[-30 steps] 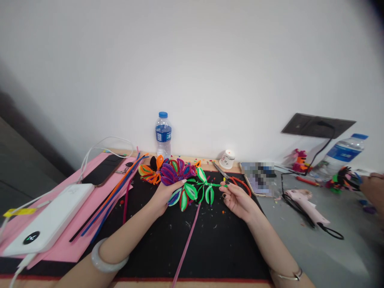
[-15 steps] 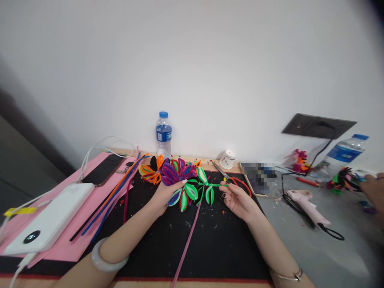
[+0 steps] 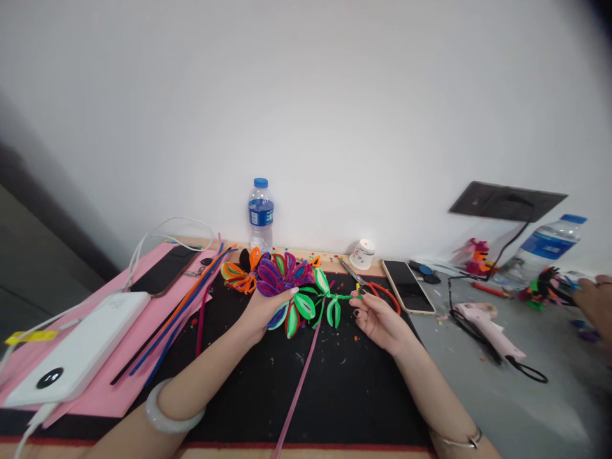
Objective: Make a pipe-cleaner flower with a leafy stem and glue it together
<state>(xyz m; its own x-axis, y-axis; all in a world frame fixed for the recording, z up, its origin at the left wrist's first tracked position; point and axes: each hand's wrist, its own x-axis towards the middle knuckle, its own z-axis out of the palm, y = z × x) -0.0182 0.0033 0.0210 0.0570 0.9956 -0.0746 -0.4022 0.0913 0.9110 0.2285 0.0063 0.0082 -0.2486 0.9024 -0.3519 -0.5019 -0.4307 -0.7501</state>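
Note:
My left hand (image 3: 261,313) is closed round a pipe-cleaner flower (image 3: 282,273) with purple, red and green looped petals; its fingers are partly hidden behind the petals. Green and white looped leaves (image 3: 305,307) hang below the thumb. A green pipe-cleaner stem (image 3: 340,296) runs to the right, and my right hand (image 3: 375,315) pinches its end between thumb and fingertips. Orange and black looped petals (image 3: 246,273) lie left of the purple ones. A pink pipe cleaner (image 3: 302,382) lies on the black mat (image 3: 363,395) between my arms.
Orange-handled scissors (image 3: 382,292), a paper cup (image 3: 362,255) and a phone (image 3: 408,287) are at the right. Farther right lie a pink glue gun (image 3: 490,328) and another person's hand (image 3: 595,303). On the left are a power bank (image 3: 76,347), loose pipe cleaners (image 3: 179,312) and a water bottle (image 3: 261,217).
Both hands hold the flower and stem almost unmoved. The phone at the right, blurred out before, now shows plainly.

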